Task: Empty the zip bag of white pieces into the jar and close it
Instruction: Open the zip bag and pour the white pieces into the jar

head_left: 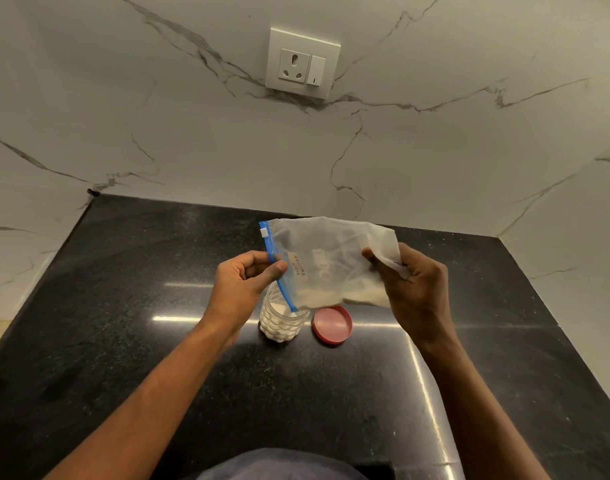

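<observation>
Zip bag (pixel 331 261) tilted, open corner down into the jar (pixel 282 320) to funnel pieces. Left hand (pixel 241 285) pinches its blue zip; right hand (pixel 411 282) grips its bottom. Lid (pixel 332 324) just beside jar, on the tabletop (pixel 158 306).

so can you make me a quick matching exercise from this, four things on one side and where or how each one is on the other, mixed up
Things:
1. zip bag
2. jar
3. lid
4. socket

Place or state:
A. red, lying on the counter beside the jar
B. fixed to the marble wall
C. standing uncapped, white pieces inside
D. held up by the left hand and right hand

Pairs: 1-D, 2-C, 3-A, 4-B
</observation>
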